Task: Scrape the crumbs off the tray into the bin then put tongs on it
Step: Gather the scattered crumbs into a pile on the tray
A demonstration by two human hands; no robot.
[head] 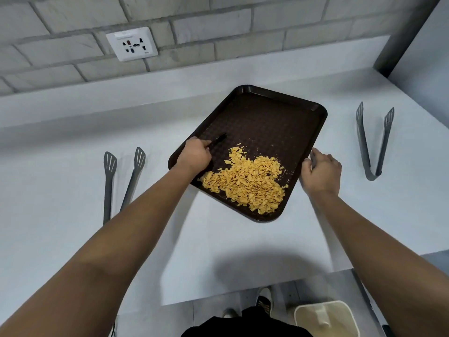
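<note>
The left hand point(194, 155) curls round a black scraper point(218, 139), its blade on the brown tray point(267, 122) just beyond the yellow crumbs point(247, 181). The right hand point(320, 170) grips the tray's right rim. Grey tongs point(373, 142) lie toward the worktop's point(218, 251) right edge; another pair point(121, 181) lies toward its left edge.

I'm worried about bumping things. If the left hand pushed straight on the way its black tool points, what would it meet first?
Probably only bare tray: the left hand aims its tool up and right, away from the crumbs, toward the far rim.
</note>
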